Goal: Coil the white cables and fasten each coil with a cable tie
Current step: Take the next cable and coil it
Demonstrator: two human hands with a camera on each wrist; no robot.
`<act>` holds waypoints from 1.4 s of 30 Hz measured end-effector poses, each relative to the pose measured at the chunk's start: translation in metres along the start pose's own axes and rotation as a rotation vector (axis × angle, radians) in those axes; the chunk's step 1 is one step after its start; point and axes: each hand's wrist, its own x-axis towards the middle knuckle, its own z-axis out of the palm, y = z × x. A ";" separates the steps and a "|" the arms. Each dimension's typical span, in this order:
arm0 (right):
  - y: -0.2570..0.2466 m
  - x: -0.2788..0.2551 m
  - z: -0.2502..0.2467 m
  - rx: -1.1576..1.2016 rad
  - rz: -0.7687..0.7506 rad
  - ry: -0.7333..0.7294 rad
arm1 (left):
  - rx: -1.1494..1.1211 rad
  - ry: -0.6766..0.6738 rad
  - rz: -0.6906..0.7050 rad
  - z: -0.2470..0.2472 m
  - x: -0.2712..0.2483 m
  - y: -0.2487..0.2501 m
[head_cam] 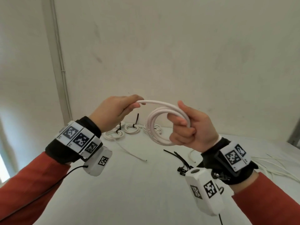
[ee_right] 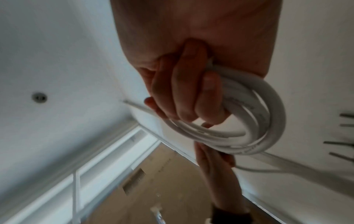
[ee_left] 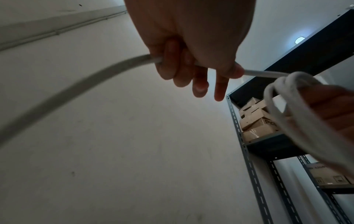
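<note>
1. We grip the white coil (head_cam: 159, 125) in our right hand (head_cam: 193, 127), fingers curled through its loops, held above the counter (head_cam: 138, 184).
2. Our left hand (head_cam: 113, 111) pinches the free tail (head_cam: 155, 102), which runs sideways toward the coil, ready for the next wrap.

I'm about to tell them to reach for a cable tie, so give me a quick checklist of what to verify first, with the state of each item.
1. Right hand grips the coil with fingers through the loops: ok.
2. Loops lie together, none slipping out: ok.
3. Cable fully wound: not ok; the left hand holds a free stretch that trails off behind it.
4. Left hand free to pick up a tie: not ok.
5. Loose cable ties on the table near the right wrist: ok.
6. Length left to wind: cannot tell.
</note>
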 end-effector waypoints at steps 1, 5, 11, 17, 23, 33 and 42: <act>-0.001 -0.001 -0.002 0.098 -0.040 -0.065 | -0.017 -0.013 -0.021 0.002 0.001 -0.001; -0.006 -0.005 -0.003 0.305 -0.254 -0.136 | -0.060 -0.073 -0.095 0.017 0.005 0.004; -0.033 -0.012 0.009 0.212 -0.751 0.210 | 0.140 -0.086 -0.210 0.039 -0.003 0.000; -0.046 0.012 0.001 -0.034 -0.830 0.492 | 0.415 -0.040 0.032 0.053 -0.016 0.016; -0.008 0.034 -0.020 -1.084 -0.492 0.687 | 0.391 -0.080 0.167 0.053 -0.011 0.034; -0.002 0.030 -0.021 -1.772 0.256 0.417 | 0.247 -0.084 0.152 0.044 -0.011 0.025; -0.001 -0.005 -0.026 -1.330 0.159 0.407 | 0.306 -0.061 0.109 0.022 -0.003 -0.003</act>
